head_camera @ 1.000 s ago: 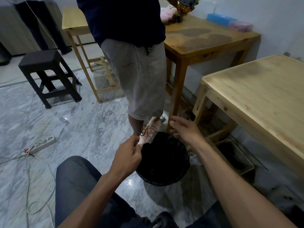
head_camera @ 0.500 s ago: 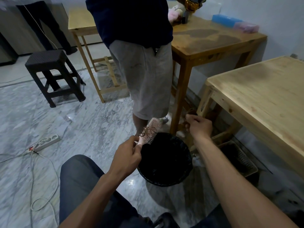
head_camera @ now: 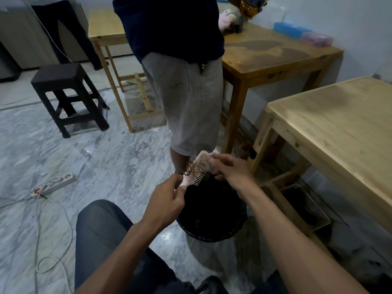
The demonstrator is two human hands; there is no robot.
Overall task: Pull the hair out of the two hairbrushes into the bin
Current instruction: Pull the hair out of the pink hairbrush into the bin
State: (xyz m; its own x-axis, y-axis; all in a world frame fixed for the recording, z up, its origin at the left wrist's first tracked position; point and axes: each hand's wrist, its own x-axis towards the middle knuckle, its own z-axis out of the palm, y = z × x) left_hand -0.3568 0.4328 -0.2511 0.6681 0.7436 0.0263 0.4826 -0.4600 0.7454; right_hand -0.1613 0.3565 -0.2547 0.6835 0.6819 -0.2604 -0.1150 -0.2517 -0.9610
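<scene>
A plain room with a marble floor (head_camera: 53, 149), bare wooden tables (head_camera: 339, 124) and a plastic stool (head_camera: 63, 81).

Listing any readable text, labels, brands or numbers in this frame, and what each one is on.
None can be read.
Hairbrush, black bin, power strip: no print shows.
Blue box and gold object on the far table: any marking is too small and blurred to tell.

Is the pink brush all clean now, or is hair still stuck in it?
Still hairy. A reddish-brown tangle of hair sits in the bristles of the pink plastic hairbrush, held over the round black bin.
</scene>
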